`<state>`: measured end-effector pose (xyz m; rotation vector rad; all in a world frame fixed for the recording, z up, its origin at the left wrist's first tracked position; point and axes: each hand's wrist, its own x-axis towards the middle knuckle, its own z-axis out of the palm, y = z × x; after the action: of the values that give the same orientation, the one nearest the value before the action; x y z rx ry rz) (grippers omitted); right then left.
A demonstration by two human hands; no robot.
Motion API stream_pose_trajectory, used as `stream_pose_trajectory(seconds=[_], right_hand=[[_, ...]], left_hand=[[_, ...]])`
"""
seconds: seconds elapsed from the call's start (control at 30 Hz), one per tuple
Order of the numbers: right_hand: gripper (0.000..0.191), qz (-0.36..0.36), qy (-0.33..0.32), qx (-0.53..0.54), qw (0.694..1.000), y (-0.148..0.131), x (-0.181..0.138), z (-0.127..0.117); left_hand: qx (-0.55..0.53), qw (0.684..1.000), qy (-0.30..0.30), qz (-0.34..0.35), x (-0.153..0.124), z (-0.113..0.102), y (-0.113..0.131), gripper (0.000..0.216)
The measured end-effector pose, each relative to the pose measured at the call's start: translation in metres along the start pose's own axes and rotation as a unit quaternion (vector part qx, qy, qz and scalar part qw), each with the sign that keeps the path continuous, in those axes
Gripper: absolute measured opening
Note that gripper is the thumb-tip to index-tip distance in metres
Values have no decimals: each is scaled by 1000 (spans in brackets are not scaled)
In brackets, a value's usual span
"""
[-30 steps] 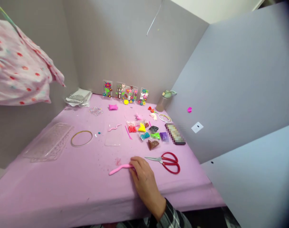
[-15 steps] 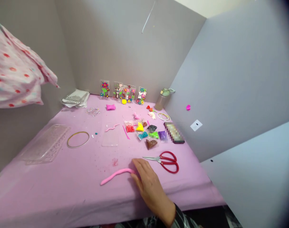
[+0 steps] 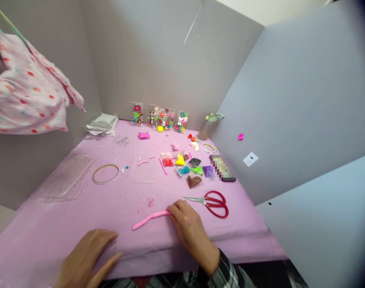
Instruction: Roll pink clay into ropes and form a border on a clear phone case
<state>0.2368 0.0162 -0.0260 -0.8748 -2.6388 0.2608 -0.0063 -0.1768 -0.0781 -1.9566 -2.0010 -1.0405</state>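
A long, slightly wavy roll of pink modelling clay (image 3: 149,220) lies on the pink cloth. My right hand (image 3: 187,224) has its fingers closed over the roll's right end and hides that end. My left hand (image 3: 91,256) is low on the left with thumb and fingers apart, touching no object that I can make out; the roll's left tip is up and to its right. Just beyond my right hand lie red-handled scissors (image 3: 212,203). A faint pink smear (image 3: 150,201) marks the cloth above the roll.
Several small bags of coloured clay, one of them brown (image 3: 194,181), lie past the scissors. Also about are a phone (image 3: 222,168), a bangle (image 3: 105,174), clear plastic trays (image 3: 67,176), a bottle (image 3: 208,127) by the wall and decorated cards (image 3: 137,113) at the back.
My left hand has come into view at the lower left. My right hand's fingers have closed down onto the roll's end. The whole view has shifted slightly.
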Motion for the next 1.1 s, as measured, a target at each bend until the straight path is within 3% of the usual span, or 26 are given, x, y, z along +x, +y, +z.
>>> stream_pose_trajectory(seconds=[0.07,0.17,0.3,0.4,0.63,0.87,1.1], right_hand=[[15,-4,-9,-9,1000,3,-1,-3],[20,1,0,-24,1000,3,1,-8],[69,-33,46,-64,996,-16,17,-2],[96,-102,1,-56,993,-39,19,16],[100,-167,-24,-39,985,-57,-20,34],[94,-111,-55,-11,992,-47,23,32],[101,-167,-30,-12,985,-54,-29,24]], left_hand=[[-9,999,-30,25,28,15,8,47],[-47,996,-63,40,63,24,16,21],[-80,994,-65,39,78,11,9,21],[-69,995,-58,47,77,-2,0,24],[-80,994,-58,55,58,-3,-11,25],[-49,996,-59,38,68,-1,-22,26],[-75,994,-77,22,74,-8,-8,29]])
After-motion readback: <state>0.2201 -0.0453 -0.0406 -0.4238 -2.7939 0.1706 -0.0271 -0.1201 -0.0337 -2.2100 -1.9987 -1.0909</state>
